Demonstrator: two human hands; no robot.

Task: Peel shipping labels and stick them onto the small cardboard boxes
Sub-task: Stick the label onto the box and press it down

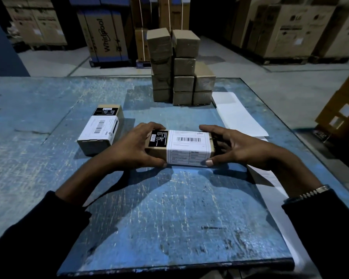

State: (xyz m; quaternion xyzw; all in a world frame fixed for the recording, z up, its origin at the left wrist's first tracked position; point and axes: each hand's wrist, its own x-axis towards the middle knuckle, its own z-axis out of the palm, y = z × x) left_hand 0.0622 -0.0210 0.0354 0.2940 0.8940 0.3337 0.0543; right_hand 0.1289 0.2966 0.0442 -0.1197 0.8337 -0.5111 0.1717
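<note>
Labelled box [101,129] sits left on the blue worktop [169,218], apart from the hands. Left hand [133,146] grips the left end of the centre box [179,147], thumb on its near face. White shipping label [187,148] wraps that box. Right hand [236,147] clamps the right end, thumb on the label's near edge. Unlabelled box stack [181,67] behind; label sheets [240,115] at right.

Scratched blue bench [169,208] in a dim warehouse. Beyond the bench, a tall Whirlpool carton [104,35] at far left, big brown cartons [296,27] at far right.
</note>
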